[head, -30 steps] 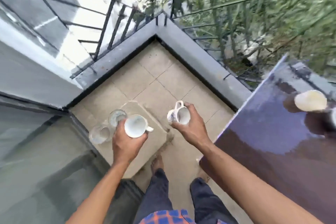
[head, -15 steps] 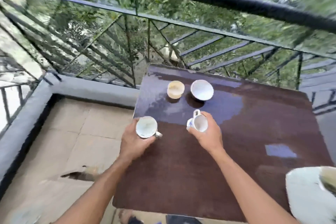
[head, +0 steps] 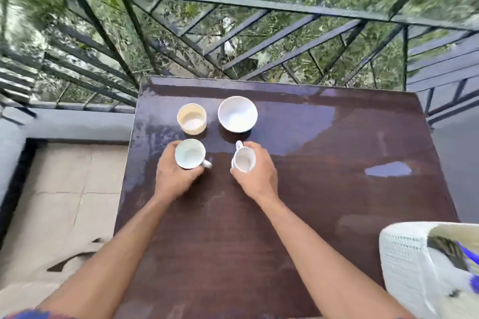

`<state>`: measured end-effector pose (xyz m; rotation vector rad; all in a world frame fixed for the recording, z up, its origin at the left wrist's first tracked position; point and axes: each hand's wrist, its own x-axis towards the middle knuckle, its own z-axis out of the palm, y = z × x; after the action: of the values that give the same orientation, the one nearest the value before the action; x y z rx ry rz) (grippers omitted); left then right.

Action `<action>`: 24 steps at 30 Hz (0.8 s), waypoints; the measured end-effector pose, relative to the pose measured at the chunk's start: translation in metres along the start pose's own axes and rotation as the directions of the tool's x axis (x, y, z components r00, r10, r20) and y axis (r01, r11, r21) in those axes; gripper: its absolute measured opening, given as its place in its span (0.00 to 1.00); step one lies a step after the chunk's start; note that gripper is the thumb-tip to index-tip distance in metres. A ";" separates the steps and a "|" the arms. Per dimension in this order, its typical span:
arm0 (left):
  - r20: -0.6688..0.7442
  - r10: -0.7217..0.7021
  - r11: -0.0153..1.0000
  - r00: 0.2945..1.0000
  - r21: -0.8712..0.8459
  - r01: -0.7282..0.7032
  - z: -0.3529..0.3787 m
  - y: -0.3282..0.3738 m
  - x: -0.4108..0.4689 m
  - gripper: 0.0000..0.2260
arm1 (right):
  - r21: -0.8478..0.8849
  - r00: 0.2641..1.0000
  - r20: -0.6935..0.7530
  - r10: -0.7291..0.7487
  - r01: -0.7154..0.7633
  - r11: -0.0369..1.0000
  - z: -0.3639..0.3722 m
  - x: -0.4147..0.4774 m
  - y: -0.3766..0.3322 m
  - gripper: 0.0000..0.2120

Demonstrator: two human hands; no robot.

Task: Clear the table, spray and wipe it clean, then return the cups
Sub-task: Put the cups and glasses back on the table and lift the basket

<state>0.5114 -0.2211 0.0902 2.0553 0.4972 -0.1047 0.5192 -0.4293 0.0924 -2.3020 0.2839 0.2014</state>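
Nearest the body, both forearms reach forward over the dark table [head: 259,254], which shines with wet patches; a white basket [head: 404,261] sits at its near right corner.

The left hand [head: 172,176] has its fingers curled around the side of a white mug [head: 189,153], whose handle pokes out to the right, clear of the fingers. The right hand [head: 256,171] is wrapped the same way around a second mug [head: 243,159], its handle pointing away just past the fingertips. Both mugs look to be at or just above the tabletop; whether they rest on it cannot be told.

Just beyond the left fingers stands a cream cup [head: 191,118], and just beyond the right fingers a white bowl [head: 237,114], both already on the table.

The likely trouble is the damp, glossy surface: a mug let go at a tilt could slide. The far dishes sit close too, so pushing either hand forward while letting go could knock a mug into the cup or bowl.
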 end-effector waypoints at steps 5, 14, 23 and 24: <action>-0.013 -0.011 1.000 1.000 0.011 0.012 -0.001 -0.004 -0.002 0.35 | 0.018 0.999 0.011 -0.036 0.036 0.999 0.003 0.000 0.003 0.39; -0.041 -0.086 0.996 0.995 -0.024 0.085 -0.035 -0.043 -0.033 0.34 | 0.161 0.967 -0.052 0.248 -0.237 0.958 -0.006 -0.054 0.018 0.24; -0.352 -0.436 0.885 0.828 -0.337 0.322 -0.159 -0.186 -0.185 0.14 | -0.071 0.870 0.487 -0.079 0.130 0.989 0.096 -0.182 -0.052 0.06; -0.359 -0.482 0.863 0.799 -0.354 0.361 -0.170 -0.204 -0.205 0.13 | -0.078 0.823 0.555 -0.123 0.199 0.977 0.114 -0.195 -0.065 0.05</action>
<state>0.2228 -0.0504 0.0685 1.6592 1.1930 0.1593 0.3429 -0.2751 0.1061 -2.2686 -0.2280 0.7981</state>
